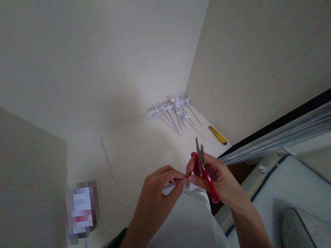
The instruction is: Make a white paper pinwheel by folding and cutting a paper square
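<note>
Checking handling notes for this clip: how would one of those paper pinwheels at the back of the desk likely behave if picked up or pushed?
The pinwheels look like folded white paper on thin sticks, so probably very light. The paper heads would likely crush or bend under a firm pinch. Lying flat in a loose pile, a pushed one would probably slide and drag its neighbours rather than roll.

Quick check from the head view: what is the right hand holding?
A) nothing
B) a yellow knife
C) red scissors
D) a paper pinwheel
C: the right hand grips the red scissors, blades pointing up, while the left hand pinches a small white paper; the yellow knife lies untouched on the desk near the pinwheels.
</note>
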Demonstrator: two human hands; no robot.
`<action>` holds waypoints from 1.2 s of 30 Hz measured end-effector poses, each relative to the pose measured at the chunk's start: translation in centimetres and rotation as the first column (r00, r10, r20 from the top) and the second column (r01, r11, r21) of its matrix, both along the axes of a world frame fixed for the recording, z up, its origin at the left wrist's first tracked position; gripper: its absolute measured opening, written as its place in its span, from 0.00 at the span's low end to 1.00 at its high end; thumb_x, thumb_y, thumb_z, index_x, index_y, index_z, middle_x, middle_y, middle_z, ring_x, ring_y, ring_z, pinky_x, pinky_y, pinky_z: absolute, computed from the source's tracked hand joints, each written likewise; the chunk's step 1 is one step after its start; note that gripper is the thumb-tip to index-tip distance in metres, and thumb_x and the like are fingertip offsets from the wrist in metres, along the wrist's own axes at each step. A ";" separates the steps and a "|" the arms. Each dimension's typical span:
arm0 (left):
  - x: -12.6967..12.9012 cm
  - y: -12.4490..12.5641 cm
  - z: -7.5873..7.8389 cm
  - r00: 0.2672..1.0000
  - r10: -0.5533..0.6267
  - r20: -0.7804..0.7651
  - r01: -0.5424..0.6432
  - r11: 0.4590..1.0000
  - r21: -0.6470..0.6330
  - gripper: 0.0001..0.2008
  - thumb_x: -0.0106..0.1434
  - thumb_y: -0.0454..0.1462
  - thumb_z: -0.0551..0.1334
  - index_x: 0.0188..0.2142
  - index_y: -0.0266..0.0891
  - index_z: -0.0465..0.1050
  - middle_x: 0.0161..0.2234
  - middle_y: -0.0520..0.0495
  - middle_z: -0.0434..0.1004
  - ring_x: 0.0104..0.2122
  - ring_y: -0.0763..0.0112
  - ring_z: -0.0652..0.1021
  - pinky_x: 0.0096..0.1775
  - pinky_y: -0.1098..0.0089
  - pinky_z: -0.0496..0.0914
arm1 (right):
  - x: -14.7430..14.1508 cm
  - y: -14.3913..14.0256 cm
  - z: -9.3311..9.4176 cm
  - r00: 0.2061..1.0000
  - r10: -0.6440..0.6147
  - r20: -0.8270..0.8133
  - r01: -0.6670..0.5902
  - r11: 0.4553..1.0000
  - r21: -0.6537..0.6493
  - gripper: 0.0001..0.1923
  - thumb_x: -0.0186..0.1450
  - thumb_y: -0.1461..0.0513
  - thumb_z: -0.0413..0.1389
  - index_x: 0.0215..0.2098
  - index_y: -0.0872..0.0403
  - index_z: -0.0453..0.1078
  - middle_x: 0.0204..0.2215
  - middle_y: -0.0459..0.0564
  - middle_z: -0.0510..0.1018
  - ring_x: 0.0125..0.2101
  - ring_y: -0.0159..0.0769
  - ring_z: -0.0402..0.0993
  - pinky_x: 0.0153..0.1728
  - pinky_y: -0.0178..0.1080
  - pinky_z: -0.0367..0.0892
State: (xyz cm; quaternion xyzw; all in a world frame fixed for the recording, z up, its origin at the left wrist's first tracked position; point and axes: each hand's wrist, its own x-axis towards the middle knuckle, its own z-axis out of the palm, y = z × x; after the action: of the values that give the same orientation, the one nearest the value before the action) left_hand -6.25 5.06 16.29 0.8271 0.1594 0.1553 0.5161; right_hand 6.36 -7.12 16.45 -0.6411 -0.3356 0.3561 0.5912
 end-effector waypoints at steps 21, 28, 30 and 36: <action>-0.1 0.0 0.1 0.999 -0.036 -0.027 0.034 0.998 -0.047 0.07 0.63 0.32 0.62 0.28 0.38 0.76 0.27 0.49 0.78 0.28 0.71 0.77 0.33 0.73 0.67 | -0.1 0.1 0.0 1.000 -0.008 0.030 0.009 0.999 -0.030 0.08 0.58 0.62 0.65 0.29 0.51 0.69 0.27 0.42 0.69 0.27 0.32 0.63 0.27 0.34 0.60; -0.2 0.0 -0.2 1.000 0.005 0.026 -0.003 0.998 -0.055 0.08 0.62 0.31 0.62 0.26 0.37 0.76 0.25 0.50 0.78 0.27 0.72 0.76 0.31 0.75 0.66 | -0.2 0.1 -0.2 0.999 -0.008 0.031 0.008 1.000 -0.006 0.06 0.61 0.63 0.63 0.30 0.52 0.69 0.26 0.42 0.69 0.26 0.31 0.63 0.28 0.34 0.59; -0.3 0.1 -0.3 0.999 0.015 0.034 -0.013 0.999 -0.050 0.08 0.61 0.30 0.62 0.25 0.37 0.75 0.25 0.51 0.77 0.26 0.73 0.75 0.32 0.75 0.66 | -0.2 0.1 -0.3 1.000 -0.006 0.030 0.006 1.000 -0.006 0.06 0.61 0.62 0.62 0.31 0.52 0.69 0.27 0.42 0.69 0.27 0.31 0.63 0.28 0.34 0.59; -0.1 -0.1 -0.4 1.000 0.012 0.022 -0.011 0.998 -0.059 0.09 0.62 0.30 0.62 0.25 0.37 0.73 0.25 0.51 0.76 0.27 0.73 0.75 0.32 0.75 0.66 | -0.2 0.1 -0.1 1.000 0.010 -0.014 -0.010 1.000 0.014 0.09 0.58 0.63 0.66 0.31 0.51 0.69 0.28 0.42 0.69 0.27 0.31 0.62 0.28 0.34 0.58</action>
State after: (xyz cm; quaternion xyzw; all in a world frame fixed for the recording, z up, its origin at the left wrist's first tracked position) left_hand -6.38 5.00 15.87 0.8089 0.1628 0.1627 0.5411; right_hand 6.14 -7.03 16.33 -0.6328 -0.3372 0.3612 0.5961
